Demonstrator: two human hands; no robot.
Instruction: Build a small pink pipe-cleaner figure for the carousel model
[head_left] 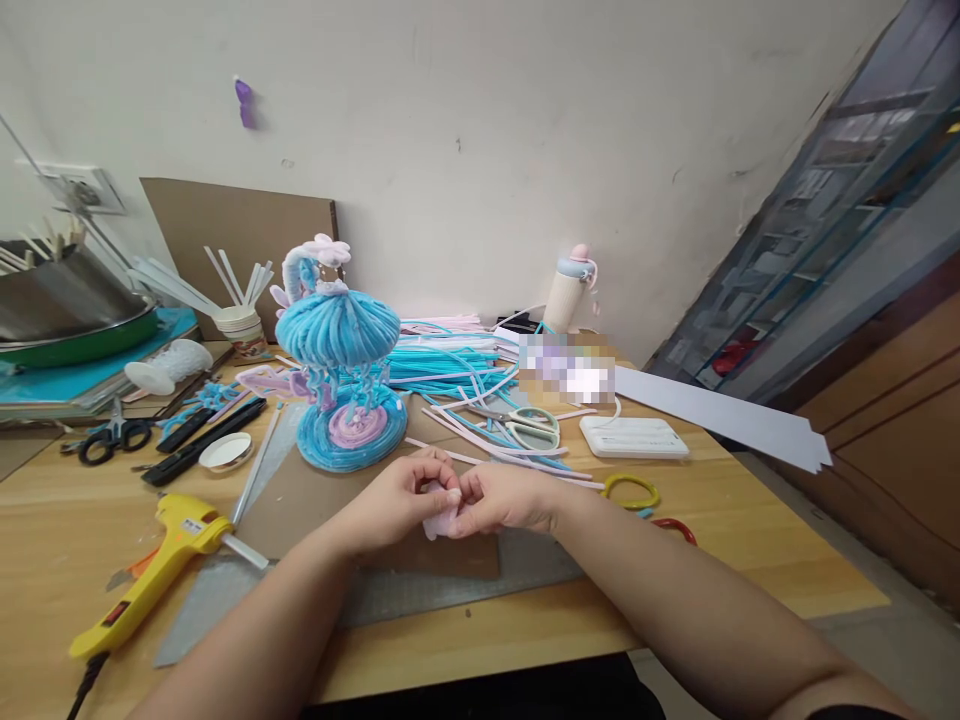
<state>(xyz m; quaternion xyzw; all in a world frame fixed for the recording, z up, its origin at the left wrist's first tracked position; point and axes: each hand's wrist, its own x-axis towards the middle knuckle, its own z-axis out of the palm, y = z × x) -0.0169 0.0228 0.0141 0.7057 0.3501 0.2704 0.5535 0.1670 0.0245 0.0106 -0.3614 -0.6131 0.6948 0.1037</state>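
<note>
Close together over the brown cardboard [322,510], my left hand [401,495] and my right hand [504,497] pinch a small pale pink fuzzy piece [439,520], apparently shaped from pipe cleaner. My fingers hide part of it. Just beyond my left hand stands a jellyfish-shaped ornament with a blue fuzzy dome [337,328], curly strands below it and a round blue-and-pink base [311,440]. Blue and pink pipe cleaners [450,365] lie in bundles behind my hands, with several loose ones nearer.
A yellow glue gun [150,580] lies at left, near black-handled scissors [116,435] and a white spool [169,368]. Pale-handled scissors [532,428], a white power bank [634,437] and a yellow ring-shaped handle [631,490] are at right. A bottle [568,290] stands by the wall.
</note>
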